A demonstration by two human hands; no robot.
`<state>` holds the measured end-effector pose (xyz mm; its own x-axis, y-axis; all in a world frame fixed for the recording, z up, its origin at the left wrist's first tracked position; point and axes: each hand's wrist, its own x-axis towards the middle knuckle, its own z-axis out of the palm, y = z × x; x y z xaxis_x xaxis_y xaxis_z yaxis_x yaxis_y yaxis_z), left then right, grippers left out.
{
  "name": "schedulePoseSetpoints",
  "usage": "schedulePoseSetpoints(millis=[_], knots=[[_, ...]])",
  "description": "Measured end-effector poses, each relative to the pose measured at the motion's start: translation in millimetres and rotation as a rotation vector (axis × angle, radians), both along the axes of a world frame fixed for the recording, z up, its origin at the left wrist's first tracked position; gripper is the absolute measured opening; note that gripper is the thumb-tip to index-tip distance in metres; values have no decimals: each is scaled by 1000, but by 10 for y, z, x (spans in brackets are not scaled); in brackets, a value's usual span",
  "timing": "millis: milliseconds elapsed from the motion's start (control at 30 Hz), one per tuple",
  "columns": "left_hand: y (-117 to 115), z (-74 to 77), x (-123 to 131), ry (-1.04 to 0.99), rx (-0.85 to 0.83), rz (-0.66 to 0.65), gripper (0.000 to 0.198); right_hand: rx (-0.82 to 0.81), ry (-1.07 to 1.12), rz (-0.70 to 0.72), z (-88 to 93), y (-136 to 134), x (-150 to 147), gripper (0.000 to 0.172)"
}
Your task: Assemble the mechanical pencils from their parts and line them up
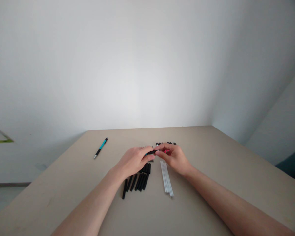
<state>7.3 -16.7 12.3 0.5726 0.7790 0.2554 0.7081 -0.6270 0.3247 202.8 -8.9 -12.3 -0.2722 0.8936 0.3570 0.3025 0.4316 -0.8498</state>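
Note:
My left hand [133, 160] is closed on a pen barrel [151, 152] with a black grip section and a bit of blue showing at the fingers. The barrel lies nearly level and points to the right. Thumb and fingers of my right hand [174, 158] are pinched together at its right end; what they hold there is too small to make out. Below my left hand lie several black tubular grips [137, 183] in a row. A bundle of white pen refills [166, 180], tips toward me, rests below my right hand.
An assembled blue and black pen [100, 148] lies at the left of the beige table [68, 183]. Behind my hands are black-ended pen parts [171, 143] and small grey pieces [151, 161], partly hidden. A white wall [137, 65] borders the table's far edge.

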Motion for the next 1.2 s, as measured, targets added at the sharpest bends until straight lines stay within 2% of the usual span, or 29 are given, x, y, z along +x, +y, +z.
schedulePoseSetpoints(millis=[200, 333, 433, 633, 867, 1000, 1200], knots=[[-18, 21, 23, 9, 19, 56, 29, 66, -34, -42, 2, 12, 33, 20], [-22, 43, 11, -8, 17, 120, 27, 210, -212, -180, 21, 69, 70, 22], [-16, 52, -1, -36, 15, 161, 27, 279, -320, -155, 13, 105, 79, 24], [1, 40, -7, -59, 13, 176, 28, 255, -478, -34, -42, 120, 58, 25], [31, 6, 4, -61, 31, 233, 29, 287, -526, -54, -70, 177, 65, 32], [28, 8, 12, -62, 27, 279, 32, 242, -616, -38, -123, 199, 39, 39], [33, 3, 20, -110, 12, 272, 34, 169, -671, -9, -139, 186, 18, 47]])
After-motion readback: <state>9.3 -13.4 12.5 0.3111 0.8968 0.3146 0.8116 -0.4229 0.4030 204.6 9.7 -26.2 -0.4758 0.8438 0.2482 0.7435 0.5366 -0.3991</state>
